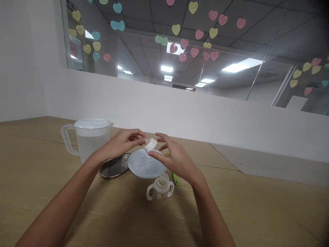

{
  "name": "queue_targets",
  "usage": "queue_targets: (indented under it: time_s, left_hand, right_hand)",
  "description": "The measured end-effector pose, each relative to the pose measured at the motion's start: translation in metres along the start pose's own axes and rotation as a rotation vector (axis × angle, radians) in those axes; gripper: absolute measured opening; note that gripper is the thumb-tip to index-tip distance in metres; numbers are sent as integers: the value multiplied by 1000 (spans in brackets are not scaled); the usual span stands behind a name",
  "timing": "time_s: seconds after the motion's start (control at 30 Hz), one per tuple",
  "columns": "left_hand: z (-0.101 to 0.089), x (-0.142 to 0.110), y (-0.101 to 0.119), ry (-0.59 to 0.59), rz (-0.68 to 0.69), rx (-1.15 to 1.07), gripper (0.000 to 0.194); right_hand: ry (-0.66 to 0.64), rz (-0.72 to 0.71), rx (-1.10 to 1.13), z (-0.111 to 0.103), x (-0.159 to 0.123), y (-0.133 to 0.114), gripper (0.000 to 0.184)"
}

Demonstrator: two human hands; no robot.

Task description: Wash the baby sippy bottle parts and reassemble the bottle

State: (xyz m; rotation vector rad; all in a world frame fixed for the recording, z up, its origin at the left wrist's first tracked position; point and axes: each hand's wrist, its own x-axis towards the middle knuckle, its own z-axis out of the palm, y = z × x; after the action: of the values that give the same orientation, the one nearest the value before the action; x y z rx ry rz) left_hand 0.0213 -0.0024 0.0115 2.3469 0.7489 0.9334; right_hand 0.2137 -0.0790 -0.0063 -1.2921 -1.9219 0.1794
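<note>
My left hand [128, 140] pinches the clear end of a baby bottle's white nipple collar [150, 145], which is tilted above a white bowl [146, 169]. Just to its right, my right hand [173, 154] is open, with thumb and fingers apart around the collar; whether the thumb touches it I cannot tell. Below the bowl stands the baby bottle [159, 193], upright, with two handles and its threaded neck uncovered.
A lidded clear pitcher [94, 140] stands at the left. Beside the bowl, a dark oval tray [111, 168] carries a small clear cap [125, 160]. A green handle [175, 179] pokes out under my right hand. A white wall [154, 106] with a window closes the table's back.
</note>
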Motion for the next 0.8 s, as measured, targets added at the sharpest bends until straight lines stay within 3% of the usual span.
queue_targets:
  time_s: [0.13, 0.33, 0.57, 0.73, 0.8]
  left_hand:
    - [18, -1, 16, 28, 62, -7, 33]
    - [21, -5, 20, 94, 59, 107, 26]
    - [33, -4, 15, 235, 168, 198, 22]
    - [42, 1, 7, 302, 312, 117, 44]
    - [44, 3, 3, 291, 392, 141, 42]
  right_hand:
    - [42, -55, 88, 5, 6, 5, 47]
    - [-46, -116, 47, 4, 9, 8, 26]
    - [186, -140, 70, 12, 15, 13, 16]
    - [334, -3, 385, 14, 21, 25, 17]
    - [330, 43, 549, 14, 23, 27, 20]
